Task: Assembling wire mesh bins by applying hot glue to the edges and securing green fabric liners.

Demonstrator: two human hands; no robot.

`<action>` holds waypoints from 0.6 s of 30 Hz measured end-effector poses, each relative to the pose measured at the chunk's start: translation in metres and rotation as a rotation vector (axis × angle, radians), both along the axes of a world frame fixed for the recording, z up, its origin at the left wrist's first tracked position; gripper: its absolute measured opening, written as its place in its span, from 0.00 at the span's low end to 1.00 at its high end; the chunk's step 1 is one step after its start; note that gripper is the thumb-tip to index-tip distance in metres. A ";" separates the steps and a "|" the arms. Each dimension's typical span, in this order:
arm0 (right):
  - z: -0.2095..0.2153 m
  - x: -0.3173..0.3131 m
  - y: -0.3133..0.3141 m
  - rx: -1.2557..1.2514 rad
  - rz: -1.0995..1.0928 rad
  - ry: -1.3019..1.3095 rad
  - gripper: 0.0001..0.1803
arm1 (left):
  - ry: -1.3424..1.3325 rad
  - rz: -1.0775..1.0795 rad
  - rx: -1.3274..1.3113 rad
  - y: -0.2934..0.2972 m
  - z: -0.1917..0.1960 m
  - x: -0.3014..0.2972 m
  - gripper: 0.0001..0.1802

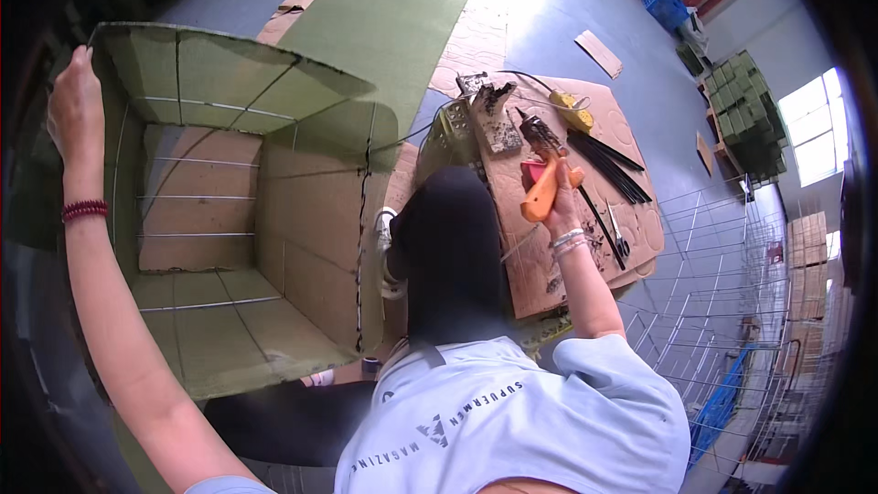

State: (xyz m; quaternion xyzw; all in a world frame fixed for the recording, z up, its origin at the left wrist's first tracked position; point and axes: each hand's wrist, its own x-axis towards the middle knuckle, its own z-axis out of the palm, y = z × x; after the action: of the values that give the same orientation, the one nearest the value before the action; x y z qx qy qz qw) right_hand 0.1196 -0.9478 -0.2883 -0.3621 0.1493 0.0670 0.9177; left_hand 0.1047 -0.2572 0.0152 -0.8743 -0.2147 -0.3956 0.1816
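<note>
Pinching green mesh box (311, 210) rim at wearer's 10 o'clock: left hand (75, 108); right hand (565, 206) wrapped round orange glue gun (543, 185), 1 o'clock, above cardboard (615, 123)

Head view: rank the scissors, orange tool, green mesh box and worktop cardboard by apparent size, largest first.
1. Green mesh box
2. Worktop cardboard
3. Orange tool
4. Scissors
</note>
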 end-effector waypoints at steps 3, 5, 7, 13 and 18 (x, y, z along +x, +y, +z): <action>-0.013 0.019 0.014 -0.015 -0.021 0.017 0.34 | -0.034 -0.030 0.007 -0.012 0.000 0.008 0.17; -0.023 0.038 0.022 0.023 0.009 0.025 0.32 | 0.019 -0.003 0.026 -0.005 0.005 0.007 0.17; -0.032 0.055 0.026 0.019 0.013 0.015 0.30 | 0.074 0.027 0.038 -0.003 0.007 0.007 0.17; -0.057 0.070 -0.044 -0.965 0.061 0.055 0.26 | 0.028 0.009 -0.022 0.001 -0.003 0.024 0.19; 0.066 0.020 0.031 -1.884 -0.043 -0.453 0.14 | -0.119 -0.202 0.096 0.036 -0.007 -0.003 0.18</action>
State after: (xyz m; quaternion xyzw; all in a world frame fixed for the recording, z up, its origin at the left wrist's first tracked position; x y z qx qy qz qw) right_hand 0.1401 -0.9169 -0.2227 -0.9506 -0.0319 -0.1681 0.2591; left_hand 0.1022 -0.2213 0.0085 -0.8569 -0.1167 -0.4727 0.1694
